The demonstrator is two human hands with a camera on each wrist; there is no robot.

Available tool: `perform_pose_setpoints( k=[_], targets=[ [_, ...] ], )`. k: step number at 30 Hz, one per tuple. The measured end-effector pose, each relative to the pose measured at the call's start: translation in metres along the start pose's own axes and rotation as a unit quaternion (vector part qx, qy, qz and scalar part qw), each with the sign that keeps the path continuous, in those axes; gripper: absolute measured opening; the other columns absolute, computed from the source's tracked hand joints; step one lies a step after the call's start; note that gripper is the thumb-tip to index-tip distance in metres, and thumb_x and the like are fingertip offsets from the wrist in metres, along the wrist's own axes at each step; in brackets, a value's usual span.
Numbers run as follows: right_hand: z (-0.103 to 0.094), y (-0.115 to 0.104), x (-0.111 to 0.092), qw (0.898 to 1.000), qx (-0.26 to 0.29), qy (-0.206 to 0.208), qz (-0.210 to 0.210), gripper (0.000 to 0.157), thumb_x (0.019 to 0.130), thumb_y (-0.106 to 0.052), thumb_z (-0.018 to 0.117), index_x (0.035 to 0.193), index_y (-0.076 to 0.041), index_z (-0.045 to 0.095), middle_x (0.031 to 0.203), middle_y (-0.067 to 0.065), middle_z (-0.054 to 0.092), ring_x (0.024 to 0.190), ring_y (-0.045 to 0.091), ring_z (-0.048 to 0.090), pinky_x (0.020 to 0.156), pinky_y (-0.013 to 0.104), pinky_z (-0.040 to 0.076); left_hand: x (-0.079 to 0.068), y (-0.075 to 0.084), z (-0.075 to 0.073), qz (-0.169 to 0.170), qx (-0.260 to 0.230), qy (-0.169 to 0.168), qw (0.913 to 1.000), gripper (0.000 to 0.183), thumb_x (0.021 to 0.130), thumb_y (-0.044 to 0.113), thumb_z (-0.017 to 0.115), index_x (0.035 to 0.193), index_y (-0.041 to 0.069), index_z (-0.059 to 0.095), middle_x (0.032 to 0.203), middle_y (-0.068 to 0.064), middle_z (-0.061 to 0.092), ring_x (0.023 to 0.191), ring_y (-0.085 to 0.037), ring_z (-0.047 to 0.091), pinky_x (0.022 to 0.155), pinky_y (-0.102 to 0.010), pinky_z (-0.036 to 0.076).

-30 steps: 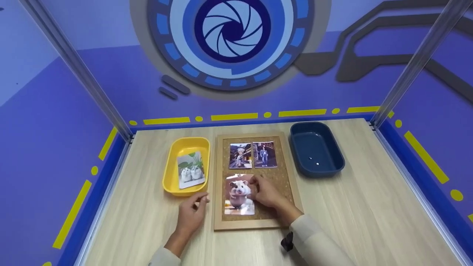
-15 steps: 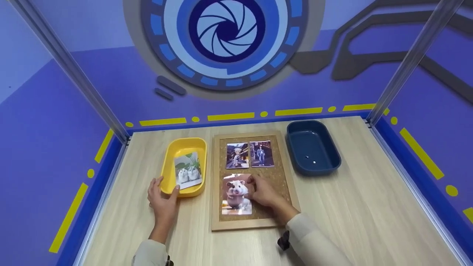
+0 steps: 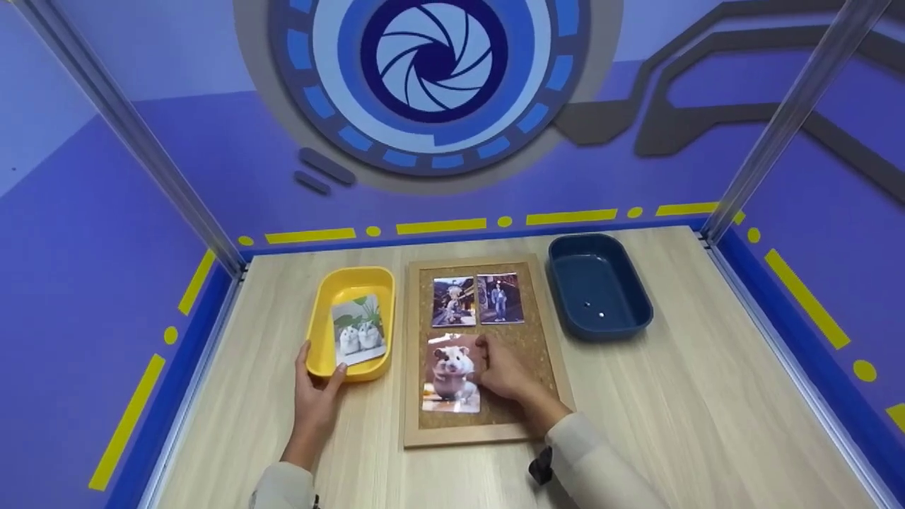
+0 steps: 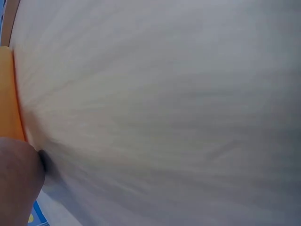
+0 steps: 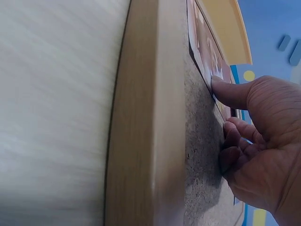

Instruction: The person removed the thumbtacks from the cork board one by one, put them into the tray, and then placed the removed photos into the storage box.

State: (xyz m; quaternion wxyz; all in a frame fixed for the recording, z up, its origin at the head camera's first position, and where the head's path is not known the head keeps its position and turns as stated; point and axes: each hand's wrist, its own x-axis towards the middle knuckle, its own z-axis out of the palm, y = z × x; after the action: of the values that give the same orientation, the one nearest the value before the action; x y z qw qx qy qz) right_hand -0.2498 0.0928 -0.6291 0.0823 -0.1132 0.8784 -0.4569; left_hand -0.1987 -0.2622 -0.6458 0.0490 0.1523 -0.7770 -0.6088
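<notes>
My left hand [image 3: 314,404] grips the near left corner of the yellow tray [image 3: 357,283], thumb at the front rim and fingers along the outer side. A photo of two white hamsters [image 3: 359,331] lies in that tray. My right hand [image 3: 509,373] pinches the right edge of a larger photo of one hamster [image 3: 451,378] over the lower left of the framed corkboard [image 3: 481,435]. In the right wrist view, the thumb [image 5: 230,92] lies on the photo's edge and the other fingers are curled below. The left wrist view mostly shows tabletop and a tray side [image 4: 7,94].
Two smaller photos of people, a left one [image 3: 454,302] and a right one [image 3: 500,298], sit side by side at the board's top. A dark blue tray [image 3: 601,331] with small shiny pieces [image 3: 601,314] stands right of the board. Printed panels [image 3: 205,155] enclose the table.
My left hand has gone from beside the board to the yellow tray's near left corner and drawn its fingers in there. The right hand stays at the hamster photo. The head view has shifted slightly.
</notes>
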Motion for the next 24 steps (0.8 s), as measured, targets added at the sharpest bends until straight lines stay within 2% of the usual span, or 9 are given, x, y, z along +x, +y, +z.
perform_pose_setpoints(
  k=[4,8,11,14,18,21,24],
  targets=[
    [0.0014,0.0,-0.0019,1.0,0.018,-0.009,0.011,0.081,0.079,-0.005,0.088,0.146,0.013,0.045,0.136,0.036,0.062,0.127,0.048,0.064,0.116,0.06,0.05,-0.0018,-0.0013,-0.0023,-0.015,0.01,-0.002,0.9998,0.091,0.107,0.035,0.066,0.172,0.036,0.002,0.183,-0.002,0.008,0.169,-0.028,0.013,0.139,-0.054,0.012],
    [0.0012,-0.0006,-0.0008,1.0,0.023,-0.016,0.012,0.09,0.079,-0.003,0.087,0.153,0.014,0.039,0.144,0.039,0.057,0.135,0.053,0.058,0.119,0.063,0.047,-0.0014,-0.0012,-0.0033,-0.024,0.013,-0.004,0.9996,0.091,0.107,0.035,0.066,0.172,0.037,0.002,0.183,-0.002,0.008,0.17,-0.029,0.012,0.139,-0.055,0.012],
    [0.0001,-0.0015,0.0003,1.0,0.019,-0.015,0.006,0.089,0.078,-0.002,0.087,0.151,0.015,0.04,0.141,0.039,0.058,0.133,0.052,0.06,0.117,0.063,0.048,-0.0012,-0.0011,-0.0031,-0.026,0.007,-0.004,0.9996,0.092,0.106,0.035,0.067,0.172,0.037,0.003,0.183,-0.002,0.008,0.17,-0.029,0.012,0.139,-0.055,0.012],
    [-0.0009,-0.0031,0.0013,1.0,0.013,-0.008,-0.007,0.083,0.076,0.0,0.087,0.145,0.016,0.044,0.13,0.037,0.064,0.12,0.049,0.065,0.11,0.063,0.053,-0.0016,-0.0006,-0.0028,-0.026,0.003,-0.003,0.9996,0.092,0.106,0.034,0.067,0.172,0.036,0.004,0.183,-0.003,0.008,0.169,-0.028,0.012,0.139,-0.054,0.012],
    [-0.0023,-0.0055,0.0025,1.0,0.027,-0.004,0.0,0.078,0.073,0.002,0.087,0.14,0.009,0.047,0.116,0.029,0.065,0.104,0.039,0.065,0.098,0.059,0.057,-0.0004,-0.0004,-0.0026,-0.02,0.002,-0.005,0.9998,0.092,0.106,0.034,0.067,0.172,0.035,0.003,0.183,-0.004,0.01,0.169,-0.028,0.014,0.139,-0.053,0.014],
    [-0.0026,-0.0061,0.0025,0.999,0.032,-0.008,0.009,0.084,0.074,0.001,0.086,0.145,0.005,0.042,0.128,0.031,0.063,0.115,0.044,0.065,0.106,0.061,0.055,0.0012,-0.0002,-0.0028,-0.019,0.003,-0.008,0.9998,0.092,0.106,0.035,0.067,0.172,0.036,0.003,0.183,-0.003,0.01,0.169,-0.028,0.015,0.139,-0.053,0.014],
    [-0.0015,-0.0052,0.0024,1.0,0.025,-0.009,-0.001,0.087,0.077,0.001,0.086,0.148,0.005,0.038,0.139,0.035,0.059,0.128,0.051,0.062,0.116,0.064,0.049,0.0023,0.0005,-0.0038,-0.024,0.005,-0.008,0.9997,0.091,0.107,0.036,0.066,0.172,0.038,0.003,0.183,-0.002,0.009,0.169,-0.028,0.014,0.139,-0.053,0.014]
  ],
)
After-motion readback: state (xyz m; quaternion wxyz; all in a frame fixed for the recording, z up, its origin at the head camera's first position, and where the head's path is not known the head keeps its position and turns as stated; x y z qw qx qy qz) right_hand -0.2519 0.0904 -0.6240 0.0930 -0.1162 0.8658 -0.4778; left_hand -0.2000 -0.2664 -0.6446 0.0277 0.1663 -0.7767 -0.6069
